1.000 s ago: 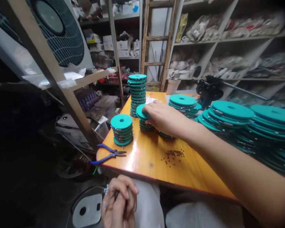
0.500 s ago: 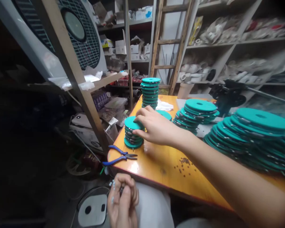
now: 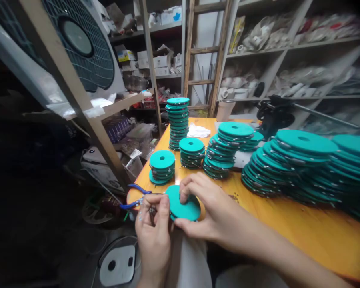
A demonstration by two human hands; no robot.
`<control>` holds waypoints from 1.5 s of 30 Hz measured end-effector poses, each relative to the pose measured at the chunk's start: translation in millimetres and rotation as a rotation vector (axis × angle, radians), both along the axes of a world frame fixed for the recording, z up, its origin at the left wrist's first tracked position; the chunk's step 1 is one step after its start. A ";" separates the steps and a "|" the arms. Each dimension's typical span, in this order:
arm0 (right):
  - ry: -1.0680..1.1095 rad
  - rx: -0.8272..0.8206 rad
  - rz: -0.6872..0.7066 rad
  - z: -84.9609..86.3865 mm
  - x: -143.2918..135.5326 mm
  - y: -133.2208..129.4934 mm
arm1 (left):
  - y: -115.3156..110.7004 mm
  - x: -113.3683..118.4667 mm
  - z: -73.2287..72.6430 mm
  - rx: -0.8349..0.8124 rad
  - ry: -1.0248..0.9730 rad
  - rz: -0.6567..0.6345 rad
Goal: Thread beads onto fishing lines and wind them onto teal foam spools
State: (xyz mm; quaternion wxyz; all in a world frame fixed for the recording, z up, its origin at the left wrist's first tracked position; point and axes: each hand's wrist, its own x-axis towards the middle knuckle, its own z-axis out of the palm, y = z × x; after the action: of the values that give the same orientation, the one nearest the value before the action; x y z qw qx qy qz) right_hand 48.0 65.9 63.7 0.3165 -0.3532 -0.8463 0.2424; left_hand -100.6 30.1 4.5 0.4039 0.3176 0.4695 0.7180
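My right hand (image 3: 207, 204) grips a round teal foam spool (image 3: 184, 207) in front of the table edge, thumb below and bent fingers on its face. At the spool's left rim is my left hand (image 3: 154, 218), thumb and forefinger pinched together. Small pale blue bits show by its fingers; what it pinches is too small to make out. Behind the left hand, blue-handled pliers (image 3: 139, 192) lie on the table, their jaws partly hidden. A short stack of teal spools (image 3: 162, 166) stands just beyond, with another short stack (image 3: 192, 152) to its right.
A tall spool stack (image 3: 178, 124) stands at the back of the wooden table (image 3: 228, 240). Larger stacks (image 3: 288, 164) line the right side, before a black machine (image 3: 276, 116). A shelf post (image 3: 96, 136) and a fan (image 3: 78, 40) are at left. Small brown beads (image 3: 235, 197) lie behind my right wrist.
My right hand has come back from the short stack towards me with a spool. My left hand has risen to meet it at the rim. The view has shifted slightly right.
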 end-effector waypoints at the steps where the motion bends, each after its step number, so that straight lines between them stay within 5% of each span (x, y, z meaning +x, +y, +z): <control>1: 0.045 -0.052 -0.026 -9.1 4.9 -9.0 | -2.8 6.0 -2.6 -0.010 0.006 -0.012; 7: 0.155 0.110 -0.199 -43.2 28.2 -52.2 | -27.4 38.7 -12.8 -0.003 -0.051 -0.045; 13: 0.089 0.313 -0.339 -44.3 53.3 -75.5 | -32.3 43.3 -22.5 0.044 0.258 -0.135; 24: -0.006 0.487 -0.484 -49.3 72.4 -93.6 | -34.2 63.6 -12.8 0.272 0.689 -0.220; 28: 0.111 0.395 -0.490 -56.5 80.2 -96.8 | -38.6 72.0 -9.5 0.223 0.620 -0.303; 34: 0.138 0.158 -0.469 -42.9 96.8 -105.4 | -48.9 90.9 -2.2 -0.165 0.334 -0.288; 39: 0.085 0.180 -0.495 -41.4 107.5 -108.9 | -49.7 95.6 -4.4 -0.235 0.318 -0.225; 45: -0.195 0.213 -0.395 -60.6 150.7 -100.5 | -33.9 87.7 -3.7 -0.321 0.228 -0.253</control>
State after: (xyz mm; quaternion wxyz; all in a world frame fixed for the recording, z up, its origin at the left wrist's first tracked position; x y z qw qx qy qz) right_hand 198.7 -34.6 3.1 0.3101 -0.4981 -0.8082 0.0501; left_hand -12.9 -3.8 0.9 0.4806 0.3847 0.5768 0.5370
